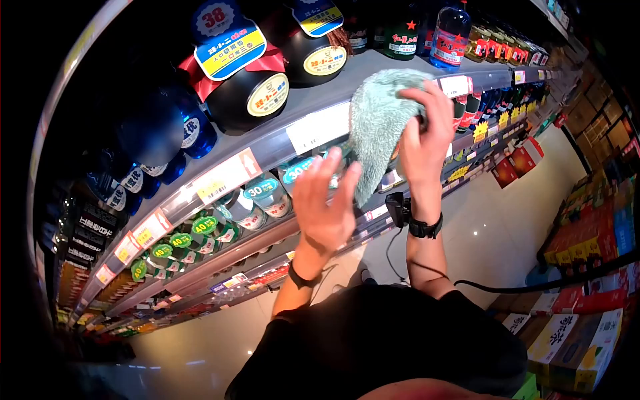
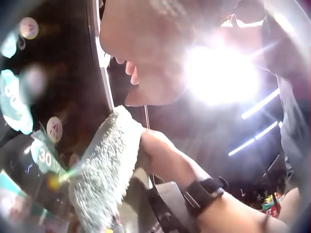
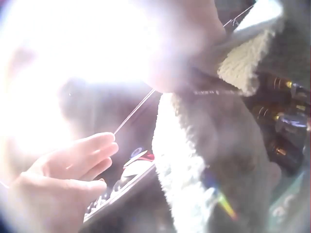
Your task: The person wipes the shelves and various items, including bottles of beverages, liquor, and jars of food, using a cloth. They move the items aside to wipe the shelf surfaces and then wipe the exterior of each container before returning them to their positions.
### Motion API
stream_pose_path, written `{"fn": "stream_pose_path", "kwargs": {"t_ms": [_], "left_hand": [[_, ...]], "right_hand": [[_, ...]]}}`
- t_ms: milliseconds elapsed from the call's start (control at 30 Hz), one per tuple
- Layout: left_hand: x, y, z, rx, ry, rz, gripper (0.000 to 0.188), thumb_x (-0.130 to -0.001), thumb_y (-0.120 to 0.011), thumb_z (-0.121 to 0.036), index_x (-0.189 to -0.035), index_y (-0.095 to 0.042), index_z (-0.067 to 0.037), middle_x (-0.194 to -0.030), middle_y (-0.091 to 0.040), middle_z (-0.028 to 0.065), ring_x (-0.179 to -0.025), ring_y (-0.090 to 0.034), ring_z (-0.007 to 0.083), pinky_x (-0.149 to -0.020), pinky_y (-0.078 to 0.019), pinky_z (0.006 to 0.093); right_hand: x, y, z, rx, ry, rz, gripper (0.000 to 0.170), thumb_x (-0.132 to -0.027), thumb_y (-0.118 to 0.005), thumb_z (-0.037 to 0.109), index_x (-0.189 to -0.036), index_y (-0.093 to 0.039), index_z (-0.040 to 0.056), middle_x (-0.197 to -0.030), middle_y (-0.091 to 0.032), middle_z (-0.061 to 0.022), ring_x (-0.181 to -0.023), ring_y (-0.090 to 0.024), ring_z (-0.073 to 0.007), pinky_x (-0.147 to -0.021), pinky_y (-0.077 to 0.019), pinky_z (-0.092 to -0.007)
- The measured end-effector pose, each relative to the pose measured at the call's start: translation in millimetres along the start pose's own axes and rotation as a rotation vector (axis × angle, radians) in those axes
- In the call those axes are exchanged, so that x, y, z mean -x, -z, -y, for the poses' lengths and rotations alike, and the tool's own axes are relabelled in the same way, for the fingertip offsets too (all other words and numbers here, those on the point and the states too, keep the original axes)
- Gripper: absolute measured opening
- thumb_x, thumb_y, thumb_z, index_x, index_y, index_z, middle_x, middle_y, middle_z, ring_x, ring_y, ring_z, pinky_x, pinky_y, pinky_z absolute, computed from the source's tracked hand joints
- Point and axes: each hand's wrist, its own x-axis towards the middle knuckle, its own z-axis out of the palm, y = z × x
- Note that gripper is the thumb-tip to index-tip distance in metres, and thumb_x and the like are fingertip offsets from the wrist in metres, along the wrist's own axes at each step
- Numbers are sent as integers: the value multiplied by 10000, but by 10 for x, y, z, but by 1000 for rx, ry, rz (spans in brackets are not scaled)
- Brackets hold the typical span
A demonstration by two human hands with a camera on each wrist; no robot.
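My right hand (image 1: 427,137) grips a fluffy grey-green cloth (image 1: 381,110) at the front edge of a shelf (image 1: 373,63). The cloth drapes over the price-tag strip and hangs down past it. In the left wrist view, the same cloth (image 2: 104,170) hangs from the right hand (image 2: 163,153). Beside its lower end, my left hand (image 1: 325,207) is raised with spread fingers and holds nothing. The right wrist view shows this left hand (image 3: 73,170) apart from the cloth (image 3: 180,165), partly washed out by glare.
Large dark round jars (image 1: 247,100) stand on the upper shelf, with blue bottles (image 1: 190,127) left and a clear-blue bottle (image 1: 450,37) right. Below the strip are bottles with round price tags (image 1: 260,189). Stacked cartons (image 1: 567,333) stand behind at right; a black cable (image 1: 507,289) runs from my right arm.
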Motion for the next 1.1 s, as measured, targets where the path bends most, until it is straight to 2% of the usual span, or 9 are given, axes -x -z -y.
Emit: {"fn": "stream_pose_path", "kwargs": {"t_ms": [167,233,300,367,433,533,633,833,1100], "left_hand": [[-344,-48,158,-109,61,164,554,-831,-586,-45,-1384,-552,-78,-1464,-503,187,-1340,-468,382,-1115,-305,501],[-366,-71,116,-173,86,207,559,-821,-604,-64,-1377,-559,-105,-1486,-496,156,-1352,-471,346,-1111,-307,489],[-374,-100,103,-208,84,204,567,-817,-615,-74,-1379,-556,-120,-1500,-488,138,-1360,-471,325,-1112,-301,477],[-334,-102,106,-217,59,167,578,-819,-618,-75,-1390,-543,-124,-1508,-479,133,-1364,-467,319,-1117,-287,465],[-403,2,107,-164,64,131,579,-809,-629,-28,-1379,-540,-88,-1457,-503,166,-1330,-486,351,-1082,-339,470],[-561,189,203,-134,84,-34,578,-795,-638,51,-1359,-524,-2,-1368,-529,236,-1246,-518,416,-1037,-397,505],[-843,257,245,-221,293,-171,670,-817,-732,-30,-1415,-440,51,-1388,-473,274,-1232,-480,462,-1047,-391,502],[-1153,152,387,-377,240,-246,993,-729,-859,-144,-1512,-286,68,-1366,-443,283,-1200,-469,465,-1023,-410,484],[-1163,209,463,-307,320,-254,1046,-723,-846,-84,-1553,-218,11,-1331,-506,260,-1201,-522,437,-1019,-430,459]], "right_hand": [[-191,66,-172,-106,-32,134,343,-704,-522,-127,-940,-698,49,-1069,-666,-158,-1038,-622,-346,-877,-497,-411],[-371,65,-221,-115,-17,-20,352,-697,-526,-140,-924,-712,54,-1009,-679,-151,-970,-643,-323,-766,-525,-388],[-587,68,-208,-31,34,-31,327,-720,-534,-138,-934,-706,38,-1008,-685,-141,-968,-641,-328,-808,-520,-396],[-676,-122,-311,42,78,149,202,-846,-558,6,-959,-717,55,-974,-705,-142,-954,-637,-339,-847,-490,-447],[-708,-147,-171,169,47,377,259,-912,-493,68,-1050,-710,35,-985,-694,-215,-978,-648,-377,-863,-496,-456],[-801,-110,-72,203,-3,551,276,-917,-490,128,-1065,-708,43,-893,-676,-234,-930,-645,-402,-807,-495,-478],[-761,-192,17,150,37,568,276,-914,-493,127,-1065,-710,51,-883,-674,-234,-918,-643,-406,-799,-492,-488],[-607,-324,3,1,98,398,191,-878,-544,121,-932,-703,29,-805,-674,-181,-815,-637,-361,-830,-480,-449],[-576,-310,-54,-55,51,391,201,-867,-549,112,-962,-706,30,-767,-646,-194,-794,-630,-379,-804,-478,-464]]}}
